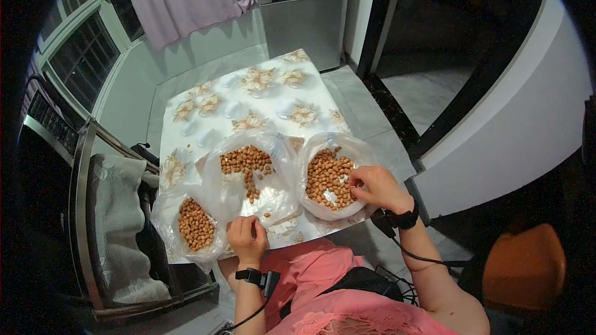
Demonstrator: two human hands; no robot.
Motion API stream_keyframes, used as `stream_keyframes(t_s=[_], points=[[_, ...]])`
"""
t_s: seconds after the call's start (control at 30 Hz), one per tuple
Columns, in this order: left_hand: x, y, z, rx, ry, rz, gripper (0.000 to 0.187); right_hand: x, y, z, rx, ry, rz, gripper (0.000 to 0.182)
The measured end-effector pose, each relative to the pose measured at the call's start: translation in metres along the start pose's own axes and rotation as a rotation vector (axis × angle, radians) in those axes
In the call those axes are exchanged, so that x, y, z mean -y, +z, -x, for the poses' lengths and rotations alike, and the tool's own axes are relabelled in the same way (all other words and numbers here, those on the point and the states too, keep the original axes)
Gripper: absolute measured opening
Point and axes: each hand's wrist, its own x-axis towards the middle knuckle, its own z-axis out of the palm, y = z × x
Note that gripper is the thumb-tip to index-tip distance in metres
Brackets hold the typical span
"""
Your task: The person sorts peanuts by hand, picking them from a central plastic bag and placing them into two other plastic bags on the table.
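Three clear plastic bags with brown nuts lie open along the near side of the table. My right hand (371,187) is at the right rim of the right bag (304,158), its fingers bent together beside the nuts (327,174); what they hold, if anything, is too small to tell. My left hand (247,236) is closed at the table's near edge, between the left bag (162,211) and the middle bag (282,161). A loose nut (267,215) lies just beyond it. Nuts (245,161) are heaped at the middle bag's far side; more nuts (196,224) fill the left bag.
A flowered cloth covers the table (217,118). Left of it stands a metal-framed rack (87,211) with a pale cloth (118,223). Beyond the table is a fridge (304,25). An orange stool (524,267) is at the lower right. Cables run from both wristbands.
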Motion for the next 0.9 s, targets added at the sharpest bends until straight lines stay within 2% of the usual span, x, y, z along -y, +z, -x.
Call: stream_keyframes(t_s=[0.2,0.27,0.4,0.5,0.57,0.77,0.9], points=[[0.001,0.000,0.000,0.002,0.004,-0.005,0.009,-0.010,0.018,0.000,0.067,-0.116,0.117,0.012],[0.001,0.001,0.000,0.000,0.007,-0.005,0.009,-0.015,0.033,-0.003,0.047,-0.157,0.059,0.013],[0.000,0.000,-0.001,0.001,0.008,-0.002,0.009,0.007,0.022,-0.009,-0.016,-0.194,-0.079,0.015],[0.001,0.000,0.001,0.002,0.010,-0.007,0.009,0.008,0.018,-0.011,-0.143,-0.117,-0.081,0.016],[0.002,0.001,0.001,0.001,0.010,-0.008,0.009,0.009,0.009,-0.008,-0.071,-0.017,-0.093,0.016],[0.001,0.001,0.002,0.003,0.001,-0.006,0.008,0.005,0.002,-0.002,0.014,0.015,-0.042,0.014],[0.003,0.002,0.002,-0.001,0.013,-0.011,0.007,0.008,0.010,0.001,-0.013,-0.026,-0.040,0.014]])
